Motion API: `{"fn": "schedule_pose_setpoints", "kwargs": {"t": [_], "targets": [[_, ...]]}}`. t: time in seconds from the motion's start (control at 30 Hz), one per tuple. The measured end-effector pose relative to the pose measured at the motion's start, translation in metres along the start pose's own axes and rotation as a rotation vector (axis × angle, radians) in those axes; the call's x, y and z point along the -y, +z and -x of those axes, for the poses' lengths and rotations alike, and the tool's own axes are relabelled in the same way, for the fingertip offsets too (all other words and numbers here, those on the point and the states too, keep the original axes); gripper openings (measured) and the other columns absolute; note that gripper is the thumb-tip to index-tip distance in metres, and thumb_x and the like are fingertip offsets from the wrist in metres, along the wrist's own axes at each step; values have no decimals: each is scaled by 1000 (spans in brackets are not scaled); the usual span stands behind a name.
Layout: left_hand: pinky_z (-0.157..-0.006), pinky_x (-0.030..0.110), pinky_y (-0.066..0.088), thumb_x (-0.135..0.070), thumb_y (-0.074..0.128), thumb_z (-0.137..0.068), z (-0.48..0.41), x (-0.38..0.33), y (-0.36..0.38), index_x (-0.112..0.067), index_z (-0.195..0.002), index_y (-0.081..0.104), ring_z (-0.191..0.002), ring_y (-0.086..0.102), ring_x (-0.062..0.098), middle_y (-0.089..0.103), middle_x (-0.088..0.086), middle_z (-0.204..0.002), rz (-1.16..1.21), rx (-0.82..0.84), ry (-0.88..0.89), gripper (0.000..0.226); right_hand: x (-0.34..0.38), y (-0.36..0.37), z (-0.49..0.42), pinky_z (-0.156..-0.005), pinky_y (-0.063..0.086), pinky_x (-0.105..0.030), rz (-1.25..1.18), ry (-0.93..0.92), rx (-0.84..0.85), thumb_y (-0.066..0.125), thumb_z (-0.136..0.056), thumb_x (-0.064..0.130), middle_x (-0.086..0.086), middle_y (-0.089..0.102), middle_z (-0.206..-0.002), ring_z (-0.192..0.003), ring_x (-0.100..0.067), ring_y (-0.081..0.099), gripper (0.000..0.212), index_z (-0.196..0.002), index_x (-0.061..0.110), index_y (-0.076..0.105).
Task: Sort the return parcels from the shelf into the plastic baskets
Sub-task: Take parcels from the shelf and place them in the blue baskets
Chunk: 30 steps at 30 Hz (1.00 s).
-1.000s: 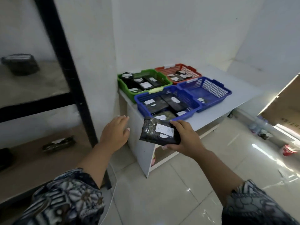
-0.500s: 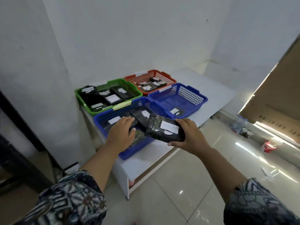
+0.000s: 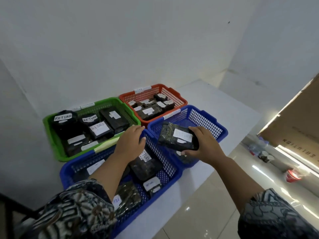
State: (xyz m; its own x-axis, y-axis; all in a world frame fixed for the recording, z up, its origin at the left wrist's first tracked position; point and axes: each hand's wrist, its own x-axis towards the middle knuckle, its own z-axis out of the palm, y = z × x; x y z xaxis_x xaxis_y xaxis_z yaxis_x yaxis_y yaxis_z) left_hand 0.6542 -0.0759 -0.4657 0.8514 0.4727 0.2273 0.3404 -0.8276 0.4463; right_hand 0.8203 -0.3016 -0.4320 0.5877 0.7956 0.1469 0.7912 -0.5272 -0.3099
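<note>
— Where is the parcel point(image 3: 177, 137)?
— Over the farther blue basket point(image 3: 214, 125), tilted, white label up. The right hand point(image 3: 205, 145) grips its near end, fingers curled round it.
— And the left hand point(image 3: 131, 144)?
— Just left of that basket, fingers loosely spread, holding nothing (it hovers above the nearer blue basket point(image 3: 172, 171)). The red basket point(image 3: 180, 99) touches that basket's far corner on the white surface point(image 3: 224, 107).

Dark floral-print sleeve point(image 3: 74, 213), black parcel point(image 3: 168, 136) with white label point(image 3: 183, 135), green basket point(image 3: 51, 140), red basket point(image 3: 138, 97), blue near basket point(image 3: 67, 176), blue far basket point(image 3: 198, 116)
</note>
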Motion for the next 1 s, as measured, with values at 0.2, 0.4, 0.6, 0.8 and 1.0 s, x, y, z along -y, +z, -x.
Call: {"fn": "schedule_pose_setpoints", "kwargs": {"t": [0.2,0.4,0.6,0.8,1.0], "targets": [[-109,38,31,-26,47,-95,-51,5,29,-10,-140,40,-135,33,21,42,7,-143,-10,-1,-103,49,-52,20,-76,-103,35,-32,-5,-69,85,77,-65,59,-1,39,-139,-127,-17,35,97,-143,19,34],[-110,36,29,-24,49,-94,-98,11,63,-9,-142,37,-135,32,22,38,8,-146,59,-81,-392,51,-105,49,-144,-102,33,-29,-13,-200,270,75,-62,64,2,40,-138,-127,-16,35,99,-142,22,34],[-112,38,27,-21,49,-92,-129,9,95,-6,-144,30,-137,28,24,29,10,-150,84,-226,-738,58,-135,82,-184,-107,31,-29,-30,-387,500,75,-63,63,3,34,-144,-132,-14,30,102,-145,22,30],[-98,42,42,-25,45,-91,-133,4,111,-4,-139,39,-118,50,30,46,12,-139,-98,-272,-821,53,-137,114,-202,-105,34,-29,-53,-560,551,76,-61,63,4,39,-141,-129,-14,33,101,-144,22,35],[-95,41,42,-35,33,-85,-135,3,115,-5,-139,41,-114,52,31,50,11,-135,-171,-288,-835,62,-135,135,-208,-97,41,-41,36,-676,458,68,-56,74,1,47,-134,-124,-22,42,98,-138,26,43]]}}
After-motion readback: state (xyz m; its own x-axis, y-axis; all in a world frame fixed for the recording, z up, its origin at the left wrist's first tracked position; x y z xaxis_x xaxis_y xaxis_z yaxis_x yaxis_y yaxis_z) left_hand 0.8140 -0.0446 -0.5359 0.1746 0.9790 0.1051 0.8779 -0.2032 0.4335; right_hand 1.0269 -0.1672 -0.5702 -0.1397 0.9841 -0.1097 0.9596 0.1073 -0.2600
